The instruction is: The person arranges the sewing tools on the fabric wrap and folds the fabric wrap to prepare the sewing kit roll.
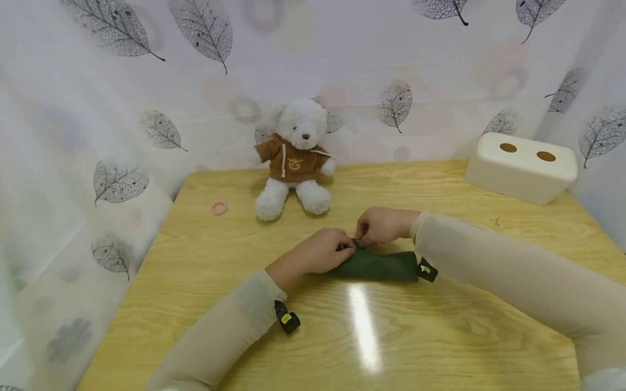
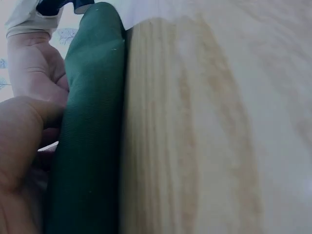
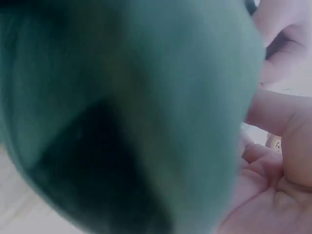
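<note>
A dark green, leather-like pouch (image 1: pixel 383 266) lies lengthwise on the wooden table, below both hands. My left hand (image 1: pixel 320 252) pinches its upper edge near the middle, with thumb and fingers bent over it. Just to the right, the fingers of my right hand (image 1: pixel 383 224) pinch the same edge close to a small dark fastening. In the left wrist view the pouch (image 2: pixel 95 112) stands as a long smooth side, with the left thumb behind it. Close up in the right wrist view, the blurred green pouch (image 3: pixel 200 97) shows a dark hollow at its end. The fingertips are partly hidden.
Behind the hands, a white plush bear (image 1: pixel 298 163) in a brown hoodie sits on the wooden table (image 1: pixel 220 304). A pink ring (image 1: pixel 219 208) lies to its left. At the back right stands a cream box (image 1: pixel 520 168) with two round holes. Leaf-patterned curtains hang behind.
</note>
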Motion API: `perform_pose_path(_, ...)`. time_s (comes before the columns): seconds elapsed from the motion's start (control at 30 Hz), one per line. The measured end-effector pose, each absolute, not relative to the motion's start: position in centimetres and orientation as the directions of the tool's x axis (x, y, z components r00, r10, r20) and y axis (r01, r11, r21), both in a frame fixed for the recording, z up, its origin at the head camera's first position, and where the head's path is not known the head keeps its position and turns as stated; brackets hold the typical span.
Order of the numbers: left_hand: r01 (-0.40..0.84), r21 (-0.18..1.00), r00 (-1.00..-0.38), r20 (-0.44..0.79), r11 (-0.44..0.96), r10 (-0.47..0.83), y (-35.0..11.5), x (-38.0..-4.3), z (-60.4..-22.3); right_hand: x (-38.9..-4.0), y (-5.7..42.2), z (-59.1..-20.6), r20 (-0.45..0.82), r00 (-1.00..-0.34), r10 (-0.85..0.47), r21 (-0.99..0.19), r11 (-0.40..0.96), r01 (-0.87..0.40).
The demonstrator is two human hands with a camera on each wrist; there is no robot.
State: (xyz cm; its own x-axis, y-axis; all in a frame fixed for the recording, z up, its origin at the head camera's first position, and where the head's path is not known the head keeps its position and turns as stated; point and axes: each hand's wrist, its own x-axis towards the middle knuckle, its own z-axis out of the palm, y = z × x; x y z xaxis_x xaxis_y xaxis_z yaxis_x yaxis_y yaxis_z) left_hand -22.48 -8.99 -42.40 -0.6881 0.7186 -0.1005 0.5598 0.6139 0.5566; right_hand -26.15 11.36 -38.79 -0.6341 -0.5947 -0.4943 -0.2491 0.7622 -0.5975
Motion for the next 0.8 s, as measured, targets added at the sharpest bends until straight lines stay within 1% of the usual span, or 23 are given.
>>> perform_pose_path(0.1,0.572,0.536,-0.703,-0.070,0.621,0.708,-9.0,-22.3,-42.4,-25.7,11.4,-38.6,-0.496,-0.644,-0.582,-0.630,0.752,-0.194)
perform_pose_path(0.3,0.605,0.460,-0.734,0.007,0.649,0.679,-8.8,-21.6,-42.5,-24.7,11.6,-38.2,-0.452,-0.672,-0.587,-0.667,0.722,-0.181)
perform_pose_path(0.4,0.644,0.398,-0.732,0.070,0.654,0.678,-8.5,-21.5,-42.5,-24.3,12.0,-38.0,-0.434,-0.686,-0.584,-0.674,0.716,-0.183)
perform_pose_path(0.63,0.738,0.241,-0.673,0.206,0.630,0.710,-8.3,-21.1,-43.1,-23.6,12.3,-38.5,-0.363,-0.679,-0.638,-0.653,0.694,-0.303)
perform_pose_path(0.8,0.736,0.174,-0.675,0.263,0.655,0.689,-8.4,-20.6,-43.0,-23.4,11.9,-38.7,-0.321,-0.691,-0.648,-0.633,0.689,-0.352)
